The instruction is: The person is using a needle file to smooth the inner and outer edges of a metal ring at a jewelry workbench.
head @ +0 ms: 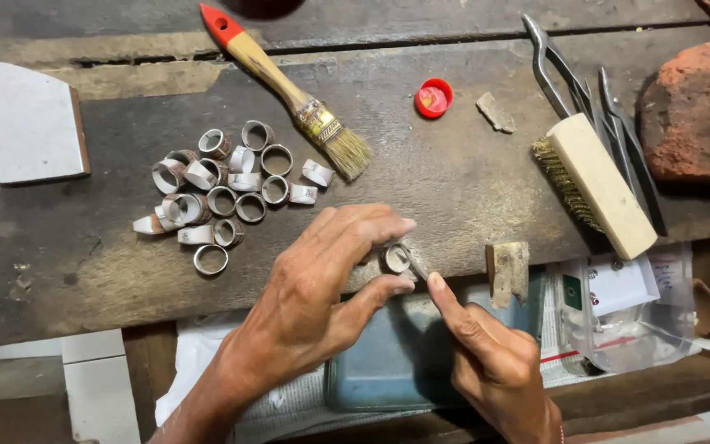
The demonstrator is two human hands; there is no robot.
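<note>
Across the whole view runs a dark, worn wooden bench (470, 189), its front edge cutting level just behind the hands; the left stretch of its top lies bare between a grey slab (26, 123) at the far left and a cluster of metal rings (223, 193). Below the edge sits a blue tray (388, 362) on crumpled paper, with plastic bags (626, 304) to the right. At the far right corner rests a red brick (696, 115). Just left of it lie a wire brush (597, 185) with a pale wooden back and dark pliers (585, 94), the two touching. A paintbrush (289, 90) with a red-tipped handle slants down toward the rings, bristles near them. A small wooden peg (507, 271) sticks out at the bench edge, close to the right hand. A red bottle cap (433, 97) and a stone chip (495, 113) lie well apart from the hands.

The left hand (322, 288) is narrowly closed, thumb and forefinger pinching one ring (396, 258) right at the bench edge. The right hand (495, 362) grips a thin tool (417, 265), mostly hidden, its tip touching that ring.
</note>
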